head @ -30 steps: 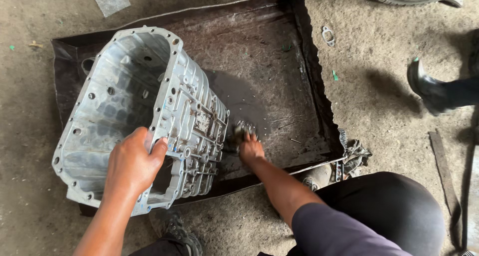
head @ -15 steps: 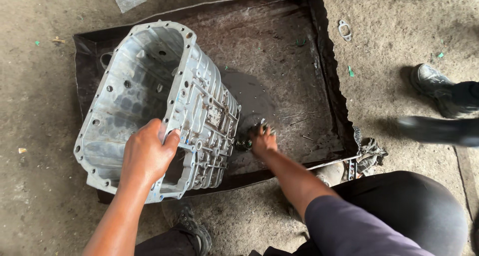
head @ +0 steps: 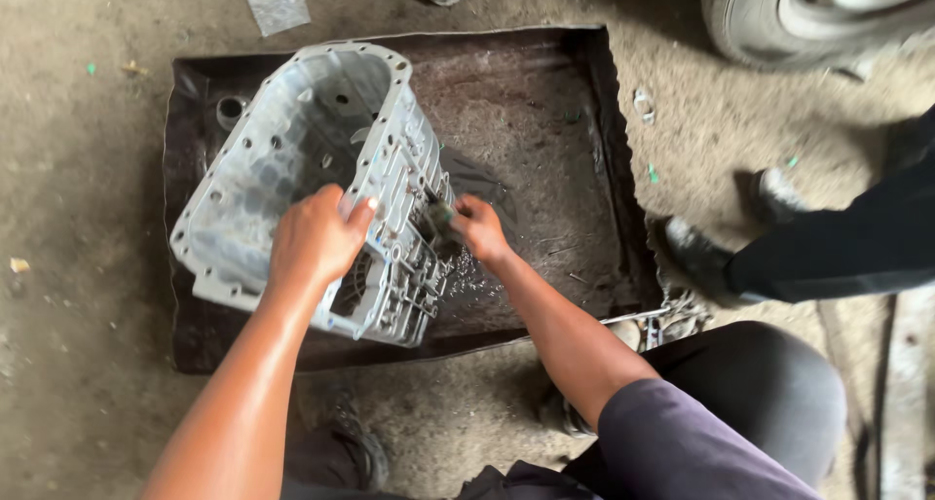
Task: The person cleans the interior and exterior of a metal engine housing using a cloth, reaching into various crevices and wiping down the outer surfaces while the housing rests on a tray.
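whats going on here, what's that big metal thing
A person crouches over a dark metal tray on a dirt floor. Their left hand grips the rim of a large grey cast-metal housing tilted on its side in the tray. Their right hand presses a small item, too blurred to identify, against the housing's ribbed outer face. Another person's shoes stand beside the tray.

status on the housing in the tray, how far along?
Done: the grey metal housing stands tilted in the dark tray, and wet drops show beside it. In hand: left hand grips its rim; right hand presses a small, blurred thing against the ribbed side. Left: cannot tell; grime covers the tray floor.
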